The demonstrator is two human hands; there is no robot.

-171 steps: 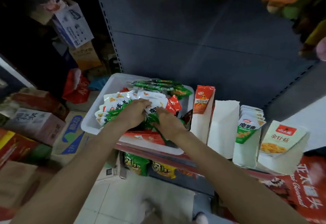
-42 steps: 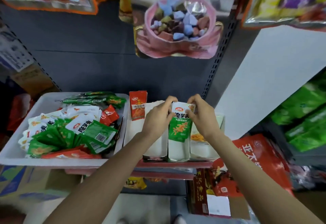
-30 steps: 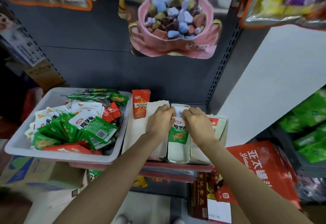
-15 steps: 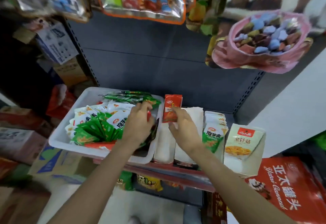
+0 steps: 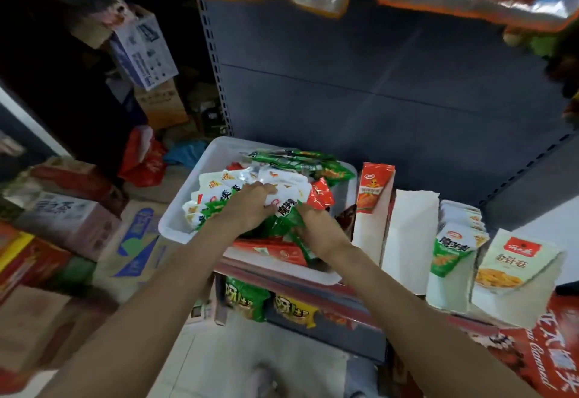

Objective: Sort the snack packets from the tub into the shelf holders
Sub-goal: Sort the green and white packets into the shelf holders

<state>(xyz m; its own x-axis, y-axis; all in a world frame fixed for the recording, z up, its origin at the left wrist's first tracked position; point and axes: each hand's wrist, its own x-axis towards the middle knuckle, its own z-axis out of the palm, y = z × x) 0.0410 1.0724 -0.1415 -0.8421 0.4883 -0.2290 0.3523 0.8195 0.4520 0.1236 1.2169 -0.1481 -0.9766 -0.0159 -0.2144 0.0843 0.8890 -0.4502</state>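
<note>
Shelf [image 5: 313, 275] against grey backboard [image 5: 376, 84]

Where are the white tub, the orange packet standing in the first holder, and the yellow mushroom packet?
white tub [image 5: 175, 225], head view, bare left rim
orange packet [image 5: 372, 189], head view, front face
yellow mushroom packet [image 5: 513, 261], head view, front face

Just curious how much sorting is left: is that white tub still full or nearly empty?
Still fairly full. The white tub holds a heap of green-and-white snack packets rising to its rim, and both hands are in it.
</note>
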